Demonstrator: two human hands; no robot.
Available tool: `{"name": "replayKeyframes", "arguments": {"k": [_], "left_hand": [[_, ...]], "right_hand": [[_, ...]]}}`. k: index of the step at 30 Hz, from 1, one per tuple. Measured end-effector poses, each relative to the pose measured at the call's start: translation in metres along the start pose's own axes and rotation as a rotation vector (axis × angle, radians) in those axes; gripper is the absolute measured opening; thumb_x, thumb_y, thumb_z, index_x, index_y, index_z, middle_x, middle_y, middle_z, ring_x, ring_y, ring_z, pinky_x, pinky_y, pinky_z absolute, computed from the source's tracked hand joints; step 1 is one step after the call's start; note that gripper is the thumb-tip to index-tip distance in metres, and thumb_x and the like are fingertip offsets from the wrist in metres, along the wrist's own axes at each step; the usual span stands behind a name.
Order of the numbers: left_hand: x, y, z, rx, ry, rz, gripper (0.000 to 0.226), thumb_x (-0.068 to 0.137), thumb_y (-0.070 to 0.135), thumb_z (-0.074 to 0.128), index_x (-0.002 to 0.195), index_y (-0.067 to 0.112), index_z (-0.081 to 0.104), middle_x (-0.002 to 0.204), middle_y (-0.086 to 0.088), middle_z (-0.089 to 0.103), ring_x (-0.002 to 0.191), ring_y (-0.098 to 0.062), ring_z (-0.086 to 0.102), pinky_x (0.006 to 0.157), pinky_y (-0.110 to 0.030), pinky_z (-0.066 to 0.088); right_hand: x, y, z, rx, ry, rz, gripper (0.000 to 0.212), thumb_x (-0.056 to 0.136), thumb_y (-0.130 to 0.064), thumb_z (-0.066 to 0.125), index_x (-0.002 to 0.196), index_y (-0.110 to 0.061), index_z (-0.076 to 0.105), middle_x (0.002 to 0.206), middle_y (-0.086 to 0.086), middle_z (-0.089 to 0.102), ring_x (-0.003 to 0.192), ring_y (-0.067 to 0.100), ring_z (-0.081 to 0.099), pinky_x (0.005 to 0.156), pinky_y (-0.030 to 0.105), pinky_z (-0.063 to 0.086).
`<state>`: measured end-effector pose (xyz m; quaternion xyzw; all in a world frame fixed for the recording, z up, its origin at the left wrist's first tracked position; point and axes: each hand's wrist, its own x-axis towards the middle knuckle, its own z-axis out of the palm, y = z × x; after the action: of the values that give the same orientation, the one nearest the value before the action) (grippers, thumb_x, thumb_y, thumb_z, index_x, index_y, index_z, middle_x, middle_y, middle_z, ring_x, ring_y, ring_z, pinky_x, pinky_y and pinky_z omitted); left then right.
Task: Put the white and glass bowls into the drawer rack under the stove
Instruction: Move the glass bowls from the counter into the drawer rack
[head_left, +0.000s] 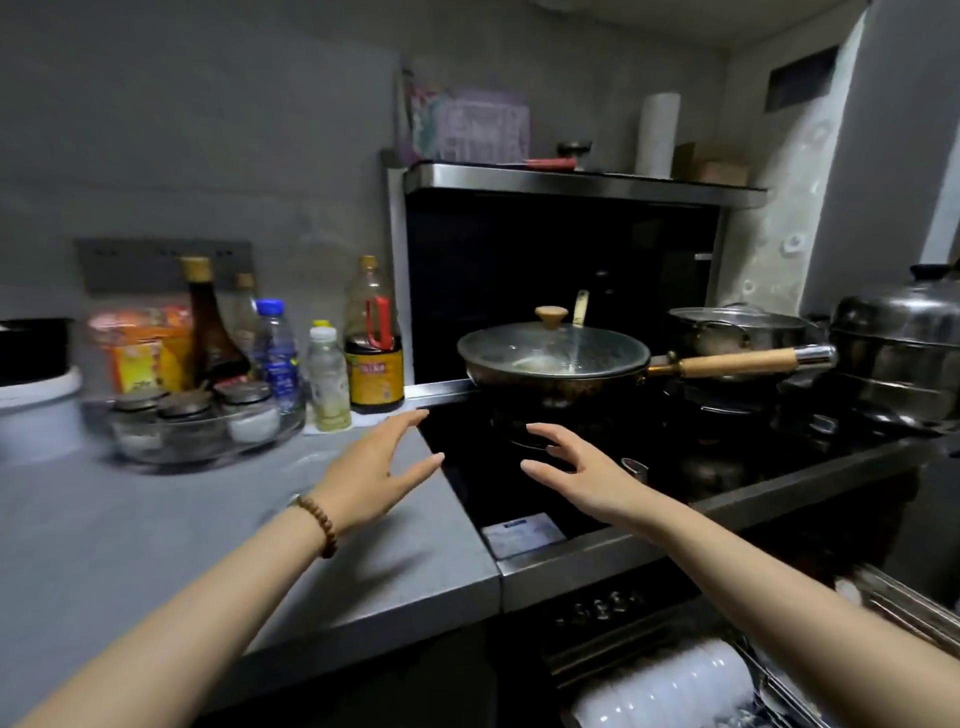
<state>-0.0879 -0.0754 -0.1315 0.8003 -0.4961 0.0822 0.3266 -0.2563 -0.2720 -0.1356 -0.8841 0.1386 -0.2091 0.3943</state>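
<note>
Bare forearms low at the bottom edge, both stretched forward. Left hand (374, 467) open, fingers (410, 421) spread and gently curved, thumb apart, holding nothing, hovering over the corner where desk (130, 545) meets stove (701, 467). Right hand (576, 473) likewise empty, fingers (545, 434) splayed above the black stove top, palms facing each other with a gap between. Bead bracelet (319, 525) on the left wrist. Just beyond the fingertips, lidded wok (553, 358) on the burner, wooden handle pointing right; steel pots (898, 353) further right. Left on the desk, sauce bottles (374, 358) beside a glass dish (208, 447) holding small jars. Under the stove front, drawer rack (904, 608) pulled out, white bowls (670, 686) standing on edge in a row inside it.
</note>
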Motion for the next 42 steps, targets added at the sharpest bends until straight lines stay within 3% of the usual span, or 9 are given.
{"name": "replayKeyframes", "arguments": {"k": [6, 11, 17, 26, 30, 33, 35, 38, 42], "left_hand": [[-0.039, -0.066, -0.036, 0.071, 0.006, -0.160, 0.061, 0.084, 0.050, 0.057, 0.138, 0.027, 0.038, 0.144, 0.004, 0.043, 0.130, -0.014, 0.040, 0.106, -0.027, 0.032], [-0.056, -0.094, -0.040, 0.048, -0.040, -0.158, 0.059, 0.081, 0.048, 0.062, 0.134, 0.029, 0.043, 0.138, 0.007, 0.047, 0.126, -0.011, 0.043, 0.104, -0.022, 0.031], [-0.056, -0.109, -0.024, 0.010, -0.065, -0.089, 0.029, 0.083, 0.043, 0.062, 0.109, 0.032, 0.065, 0.125, 0.012, 0.058, 0.120, -0.005, 0.048, 0.103, -0.021, 0.034], [-0.049, -0.111, -0.015, -0.018, -0.003, -0.032, 0.018, 0.085, 0.032, 0.062, 0.100, 0.027, 0.072, 0.102, 0.014, 0.064, 0.104, -0.003, 0.049, 0.088, -0.013, 0.034], [-0.043, -0.096, -0.020, -0.233, 0.003, -0.053, 0.014, 0.084, 0.027, 0.064, 0.089, 0.019, 0.073, 0.089, 0.008, 0.070, 0.088, -0.003, 0.061, 0.084, -0.020, 0.045], [-0.033, -0.073, -0.023, -0.383, -0.034, -0.046, 0.011, 0.084, 0.025, 0.064, 0.084, 0.019, 0.072, 0.074, 0.015, 0.069, 0.075, 0.005, 0.062, 0.072, -0.007, 0.044], [-0.023, -0.053, -0.021, -0.454, -0.079, -0.015, 0.010, 0.084, 0.022, 0.064, 0.084, 0.016, 0.072, 0.068, 0.020, 0.068, 0.071, 0.008, 0.061, 0.067, -0.005, 0.043], [-0.005, -0.020, -0.011, -0.537, -0.153, 0.008, 0.010, 0.085, 0.025, 0.062, 0.082, 0.022, 0.071, 0.067, 0.020, 0.067, 0.069, 0.008, 0.059, 0.064, -0.008, 0.045], [0.020, 0.030, 0.015, -0.622, -0.290, 0.021, 0.013, 0.080, 0.040, 0.060, 0.077, 0.033, 0.070, 0.070, 0.016, 0.066, 0.072, 0.002, 0.059, 0.067, -0.023, 0.050]], "right_hand": [[0.036, -0.030, 0.071, 0.050, -0.116, -0.036, 0.057, 0.088, -0.034, 0.062, 0.140, -0.026, 0.039, 0.147, -0.006, 0.040, 0.137, 0.014, 0.035, 0.108, 0.030, 0.034], [0.050, -0.041, 0.117, -0.031, -0.143, -0.107, 0.056, 0.088, -0.034, 0.062, 0.138, -0.023, 0.042, 0.146, -0.003, 0.039, 0.136, 0.013, 0.035, 0.111, 0.027, 0.030], [0.063, -0.041, 0.144, -0.161, -0.179, -0.215, 0.041, 0.084, -0.038, 0.065, 0.124, -0.029, 0.058, 0.148, -0.005, 0.040, 0.136, 0.009, 0.036, 0.107, 0.017, 0.021], [0.073, -0.040, 0.154, -0.320, -0.099, -0.331, 0.027, 0.084, -0.035, 0.066, 0.105, -0.020, 0.069, 0.120, -0.004, 0.063, 0.112, 0.012, 0.057, 0.094, 0.021, 0.039], [0.072, -0.047, 0.137, -0.321, -0.044, -0.355, 0.026, 0.079, -0.043, 0.068, 0.095, -0.022, 0.069, 0.106, -0.010, 0.066, 0.103, 0.011, 0.058, 0.091, 0.027, 0.043], [0.066, -0.050, 0.108, -0.404, -0.027, -0.369, 0.031, 0.075, -0.057, 0.063, 0.087, -0.029, 0.067, 0.092, -0.020, 0.061, 0.096, 0.009, 0.049, 0.087, 0.029, 0.039], [0.060, -0.050, 0.082, -0.446, -0.030, -0.370, 0.035, 0.073, -0.062, 0.061, 0.084, -0.030, 0.068, 0.095, -0.019, 0.062, 0.098, 0.008, 0.045, 0.087, 0.028, 0.034], [0.044, -0.044, 0.038, -0.365, -0.078, -0.321, 0.032, 0.074, -0.057, 0.064, 0.083, -0.027, 0.069, 0.097, -0.015, 0.064, 0.103, 0.005, 0.048, 0.091, 0.026, 0.036], [0.014, -0.030, -0.023, -0.132, -0.215, -0.232, 0.025, 0.079, -0.041, 0.069, 0.078, -0.015, 0.068, 0.071, -0.011, 0.064, 0.072, -0.005, 0.058, 0.070, 0.010, 0.044]]}}
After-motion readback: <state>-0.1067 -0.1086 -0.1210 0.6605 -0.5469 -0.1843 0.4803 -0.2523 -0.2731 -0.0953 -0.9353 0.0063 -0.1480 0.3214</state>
